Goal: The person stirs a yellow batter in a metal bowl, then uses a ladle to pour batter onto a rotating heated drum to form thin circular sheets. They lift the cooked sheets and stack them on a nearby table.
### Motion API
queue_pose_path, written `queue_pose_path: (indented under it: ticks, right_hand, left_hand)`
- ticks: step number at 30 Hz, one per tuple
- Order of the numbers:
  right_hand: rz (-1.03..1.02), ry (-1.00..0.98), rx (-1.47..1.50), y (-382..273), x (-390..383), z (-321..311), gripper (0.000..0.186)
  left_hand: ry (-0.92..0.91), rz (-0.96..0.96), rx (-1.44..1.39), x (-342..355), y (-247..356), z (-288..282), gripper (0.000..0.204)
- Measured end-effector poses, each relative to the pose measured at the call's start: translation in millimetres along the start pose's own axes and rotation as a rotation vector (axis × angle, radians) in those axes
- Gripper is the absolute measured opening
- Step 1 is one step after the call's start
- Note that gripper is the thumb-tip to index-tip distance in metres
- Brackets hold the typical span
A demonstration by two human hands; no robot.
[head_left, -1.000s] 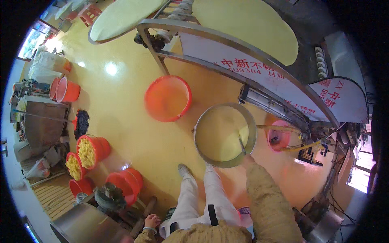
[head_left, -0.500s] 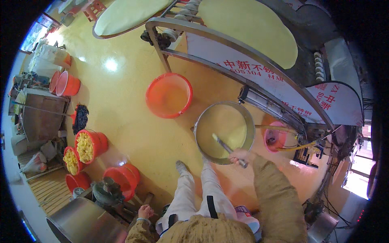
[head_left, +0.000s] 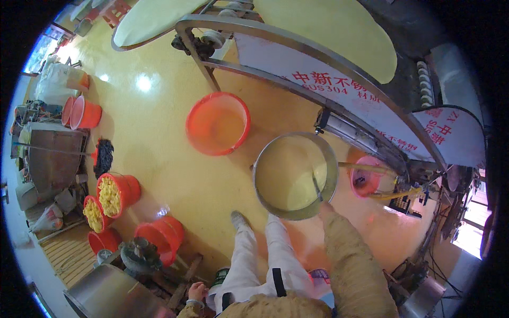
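Observation:
My right hand (head_left: 326, 211) grips a metal stirring tool (head_left: 318, 191) at the near right rim of a large round steel pot (head_left: 254, 170), the tool's lower end dipped into pale yellow batter (head_left: 283, 169). Down beside my left thigh, my left hand (head_left: 198, 291) has curled fingers; anything inside them is hidden. A wooden pole (head_left: 366, 167) runs right from the pot, over a pink bucket (head_left: 374, 175).
Ahead stands a steel-framed machine (head_left: 297, 45) carrying large round pale sheets (head_left: 328, 26). An orange-red basin (head_left: 191, 124) is left of the pot. Buckets of yellow lumps (head_left: 108, 196), a mop (head_left: 103, 159) and a steel drum (head_left: 108, 297) line the left side.
Half a second ago the tool lay tilted over the pot's near right side with its handle outside; now it is steeper and deeper in the batter, close to its position one second ago.

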State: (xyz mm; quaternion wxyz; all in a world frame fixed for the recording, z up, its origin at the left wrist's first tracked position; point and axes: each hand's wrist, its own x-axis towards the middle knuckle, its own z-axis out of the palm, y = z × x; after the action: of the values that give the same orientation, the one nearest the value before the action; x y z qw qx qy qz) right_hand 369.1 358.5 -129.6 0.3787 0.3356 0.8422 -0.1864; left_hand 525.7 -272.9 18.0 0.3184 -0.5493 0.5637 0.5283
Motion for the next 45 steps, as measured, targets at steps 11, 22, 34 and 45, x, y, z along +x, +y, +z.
queue_pose_path:
  ticks: [11, 22, 34, 45]
  right_hand:
    - [0.19, -1.245, 1.08, -101.7, -104.7, -59.0, 0.02]
    - [-0.31, 0.458, -0.292, -49.1, -24.9, -161.8, 0.016]
    - [-0.794, -0.761, -0.171, 1.9, -30.3, 23.3, 0.018]
    - [-0.055, -0.891, 0.7, -87.9, -84.4, -110.1, 0.019]
  left_hand:
    - [-0.1, 0.069, -0.032, 11.1, 28.2, -9.2, 0.021]
    - [-0.099, 0.086, 0.006, 3.8, 47.9, -0.3, 0.017]
    - [-0.014, -0.088, 0.2, 8.8, 3.7, -14.7, 0.025]
    - [-0.135, 0.155, 0.102, 10.9, 76.3, 0.4, 0.019]
